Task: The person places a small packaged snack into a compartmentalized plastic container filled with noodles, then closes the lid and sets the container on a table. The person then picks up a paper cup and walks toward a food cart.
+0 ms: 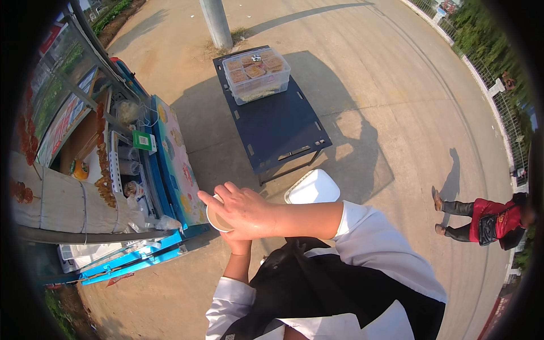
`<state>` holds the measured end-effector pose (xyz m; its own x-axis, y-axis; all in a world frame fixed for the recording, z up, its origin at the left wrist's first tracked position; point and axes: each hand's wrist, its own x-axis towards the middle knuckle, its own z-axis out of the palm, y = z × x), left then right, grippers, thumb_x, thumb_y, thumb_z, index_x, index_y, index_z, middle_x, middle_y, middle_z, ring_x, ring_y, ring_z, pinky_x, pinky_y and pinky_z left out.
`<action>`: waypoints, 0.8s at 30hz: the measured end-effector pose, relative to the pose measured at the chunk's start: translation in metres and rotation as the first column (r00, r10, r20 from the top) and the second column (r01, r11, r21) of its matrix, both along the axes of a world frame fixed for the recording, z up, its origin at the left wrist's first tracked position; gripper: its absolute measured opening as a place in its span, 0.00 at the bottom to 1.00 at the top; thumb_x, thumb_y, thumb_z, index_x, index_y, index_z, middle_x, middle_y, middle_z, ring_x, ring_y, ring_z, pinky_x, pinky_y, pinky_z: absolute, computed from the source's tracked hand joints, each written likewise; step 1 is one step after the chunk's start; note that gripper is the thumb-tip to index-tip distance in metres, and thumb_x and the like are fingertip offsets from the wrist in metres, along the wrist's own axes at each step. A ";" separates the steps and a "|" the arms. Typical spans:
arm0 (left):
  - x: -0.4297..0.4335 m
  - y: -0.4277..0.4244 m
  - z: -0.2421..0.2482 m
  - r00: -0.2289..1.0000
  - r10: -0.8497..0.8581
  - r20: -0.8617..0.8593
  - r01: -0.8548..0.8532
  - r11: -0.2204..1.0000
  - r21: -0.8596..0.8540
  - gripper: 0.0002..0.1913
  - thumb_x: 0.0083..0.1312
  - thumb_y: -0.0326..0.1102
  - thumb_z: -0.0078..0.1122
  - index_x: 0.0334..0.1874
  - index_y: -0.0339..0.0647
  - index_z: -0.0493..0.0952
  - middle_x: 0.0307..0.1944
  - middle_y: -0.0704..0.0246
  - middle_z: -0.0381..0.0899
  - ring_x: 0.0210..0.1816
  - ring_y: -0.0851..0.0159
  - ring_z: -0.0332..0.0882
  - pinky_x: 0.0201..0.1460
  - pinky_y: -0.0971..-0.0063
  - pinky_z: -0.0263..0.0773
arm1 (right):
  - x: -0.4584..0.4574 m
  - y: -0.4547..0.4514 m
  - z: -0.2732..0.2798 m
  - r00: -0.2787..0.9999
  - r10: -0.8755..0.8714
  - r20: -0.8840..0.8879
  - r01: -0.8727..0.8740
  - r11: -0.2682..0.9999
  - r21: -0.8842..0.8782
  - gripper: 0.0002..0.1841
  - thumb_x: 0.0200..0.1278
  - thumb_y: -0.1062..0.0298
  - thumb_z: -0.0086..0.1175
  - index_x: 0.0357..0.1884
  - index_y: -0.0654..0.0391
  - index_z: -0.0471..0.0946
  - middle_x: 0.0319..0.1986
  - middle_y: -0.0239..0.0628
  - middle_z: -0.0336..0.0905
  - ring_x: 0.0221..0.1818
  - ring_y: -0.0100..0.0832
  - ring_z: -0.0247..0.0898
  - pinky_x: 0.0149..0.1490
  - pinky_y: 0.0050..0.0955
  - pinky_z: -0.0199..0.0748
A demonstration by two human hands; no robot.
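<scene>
A pale paper cup [217,217] is tipped so that its round mouth and beige inside show. My right hand [244,210] lies over the cup, its fingers reaching across the rim. From below comes the wrist of my left hand [237,245]; most of that hand is hidden behind the right one and the cup, so its grip cannot be seen. Both hands are close to the flowered side panel [180,165] of a blue food cart. A white lidded plastic bin [315,187] is on the ground beyond my right forearm.
A dark folding table [276,127] bears a clear plastic box [257,74] with food in compartments. The cart holds a fried-food skewer [103,170], a green printed-code stand [144,141] and plastic bags [165,222]. A concrete pole [216,23] stands beyond. Someone in red [495,219] is at right.
</scene>
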<state>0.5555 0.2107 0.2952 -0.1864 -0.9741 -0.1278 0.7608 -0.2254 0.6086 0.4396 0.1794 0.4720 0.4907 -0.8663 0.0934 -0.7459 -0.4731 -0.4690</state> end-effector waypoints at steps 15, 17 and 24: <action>0.165 0.152 0.118 0.491 0.169 0.855 0.086 0.967 -0.241 0.30 0.44 0.29 0.72 0.52 0.37 0.71 0.45 0.67 0.75 0.45 0.67 0.74 0.50 0.70 0.70 | 0.123 0.050 0.060 0.758 0.367 0.539 -0.571 0.773 0.277 0.10 0.50 0.64 0.61 0.29 0.62 0.79 0.25 0.41 0.80 0.30 0.34 0.77 0.36 0.30 0.72; 0.151 0.158 0.150 0.554 0.196 0.809 0.017 0.969 -0.246 0.26 0.45 0.26 0.71 0.48 0.36 0.71 0.41 0.68 0.75 0.42 0.68 0.74 0.47 0.72 0.70 | 0.128 0.047 0.055 0.716 0.404 0.570 -0.608 0.762 0.224 0.11 0.51 0.64 0.60 0.29 0.63 0.79 0.25 0.41 0.80 0.29 0.33 0.77 0.36 0.30 0.72; 0.166 0.148 0.140 0.457 0.327 0.827 -0.097 0.943 -0.318 0.39 0.44 0.26 0.71 0.62 0.34 0.63 0.56 0.60 0.70 0.56 0.60 0.70 0.59 0.66 0.67 | 0.124 0.017 0.047 0.694 0.253 0.674 -0.455 0.880 0.139 0.10 0.65 0.66 0.47 0.31 0.62 0.73 0.22 0.41 0.75 0.26 0.37 0.71 0.34 0.32 0.67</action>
<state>0.7213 0.3586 0.4357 0.1226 -0.9877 0.0969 -0.1685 0.0755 0.9828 0.5640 0.1961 0.5188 0.6824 -0.6758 0.2784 -0.0408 -0.4156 -0.9086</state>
